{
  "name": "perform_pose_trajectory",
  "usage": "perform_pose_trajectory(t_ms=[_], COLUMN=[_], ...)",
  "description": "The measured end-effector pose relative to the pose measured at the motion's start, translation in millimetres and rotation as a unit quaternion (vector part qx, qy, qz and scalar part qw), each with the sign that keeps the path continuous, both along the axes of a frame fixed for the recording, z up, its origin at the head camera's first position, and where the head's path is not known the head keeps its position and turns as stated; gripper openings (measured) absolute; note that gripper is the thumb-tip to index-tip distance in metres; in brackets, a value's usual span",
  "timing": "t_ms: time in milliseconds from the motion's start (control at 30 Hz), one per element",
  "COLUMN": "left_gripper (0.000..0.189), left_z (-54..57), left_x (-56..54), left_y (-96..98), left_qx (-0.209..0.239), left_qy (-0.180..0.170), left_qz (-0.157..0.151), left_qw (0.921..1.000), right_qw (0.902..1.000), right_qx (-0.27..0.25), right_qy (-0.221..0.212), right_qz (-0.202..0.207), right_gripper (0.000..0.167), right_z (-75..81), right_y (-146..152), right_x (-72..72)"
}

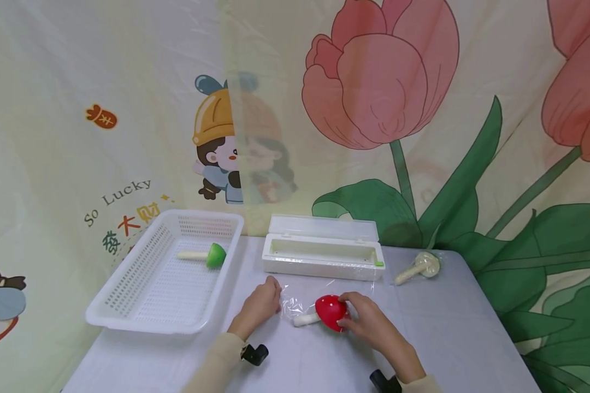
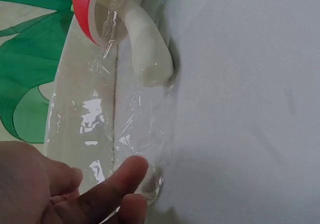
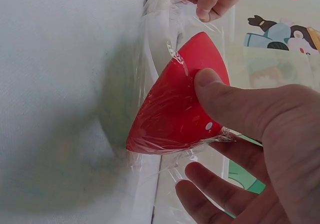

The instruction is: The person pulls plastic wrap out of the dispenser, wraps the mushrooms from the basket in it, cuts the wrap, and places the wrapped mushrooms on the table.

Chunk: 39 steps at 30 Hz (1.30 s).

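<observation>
Right hand grips a red-capped toy mushroom in clear film, mid-worktop.
The hands are apart: the right has its thumb on the cap and fingers round its far side, while the left hand bends its fingers at the film's left end; whether they pinch it, I cannot tell. The white stem points left. Farther off, a white basket at the worktop's left edge holds a green-capped mushroom; a pale, film-wrapped mushroom lies near the back right corner; a long white box, lid raised, stands along the back edge.
</observation>
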<state>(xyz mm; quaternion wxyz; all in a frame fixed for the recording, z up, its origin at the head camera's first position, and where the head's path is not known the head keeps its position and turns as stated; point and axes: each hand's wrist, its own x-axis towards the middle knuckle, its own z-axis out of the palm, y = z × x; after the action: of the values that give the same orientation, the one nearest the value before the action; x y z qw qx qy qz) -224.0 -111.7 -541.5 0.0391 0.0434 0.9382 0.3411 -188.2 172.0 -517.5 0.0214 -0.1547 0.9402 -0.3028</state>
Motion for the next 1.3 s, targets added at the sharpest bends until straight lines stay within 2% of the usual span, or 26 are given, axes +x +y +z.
perform_pose_trajectory(t_ms=[100, 167, 233, 333, 400, 533, 700, 867, 1033, 1167, 1300], left_gripper=[0.01, 0.011, 0.011, 0.008, 0.006, 0.009, 0.026, 0.033, 0.032, 0.032, 0.033], left_z=[-1.2, -1.6, 0.2, 3.7, 5.7, -0.2, -11.5, -16.3, -14.7, -13.7, -13.4], left_x=[1.8, 4.6, 8.9, 15.2, 19.6, 23.9, 24.3, 23.5, 26.6, 29.3, 29.7], left_y=[-1.3, -1.8, -1.9, -1.3, 0.6, 9.5, 23.8, 32.6, 34.5, 35.1, 36.5], left_qx=[0.02, 0.035, 0.052, 0.063, 0.055, 0.03, 0.008, -0.032, -0.043, -0.044, -0.045], left_qy=[0.024, 0.043, 0.056, 0.064, 0.066, 0.055, 0.022, 0.036, 0.032, 0.025, 0.036], left_qz=[0.01, -0.001, -0.028, -0.093, -0.133, -0.173, -0.175, -0.173, -0.176, -0.187, -0.191], left_qw=[0.9994, 0.9985, 0.9967, 0.9916, 0.9874, 0.9829, 0.9842, 0.9838, 0.983, 0.9811, 0.98], right_qw=[1.0, 1.0, 1.0, 0.9999, 0.9999, 0.9996, 0.9985, 0.9968, 0.9963, 0.9943, 0.9925], right_qx=[-0.002, -0.001, -0.003, -0.004, -0.005, -0.014, -0.037, -0.043, -0.039, -0.049, -0.049], right_qy=[0.002, 0.004, 0.004, 0.009, 0.01, 0.017, 0.016, 0.043, 0.069, 0.088, 0.104], right_qz=[-0.003, -0.003, -0.007, -0.01, -0.012, -0.018, -0.038, -0.052, -0.031, -0.036, -0.043], right_gripper=[0.053, 0.053, 0.053, 0.052, 0.051, 0.047, 0.041, 0.022, 0.021, 0.021, 0.021], right_z=[-0.8, -1.4, -1.6, -2.4, -3.1, -5.3, -7.0, -6.9, -6.7, -4.0, -0.7], right_y=[-0.5, -1.0, -1.6, -1.8, -1.5, -1.1, -2.3, 2.4, 10.3, 13.5, 12.7], right_x=[0.2, 0.1, -0.2, -0.7, -0.6, -0.7, -1.5, -3.8, -5.9, -8.0, -12.7])
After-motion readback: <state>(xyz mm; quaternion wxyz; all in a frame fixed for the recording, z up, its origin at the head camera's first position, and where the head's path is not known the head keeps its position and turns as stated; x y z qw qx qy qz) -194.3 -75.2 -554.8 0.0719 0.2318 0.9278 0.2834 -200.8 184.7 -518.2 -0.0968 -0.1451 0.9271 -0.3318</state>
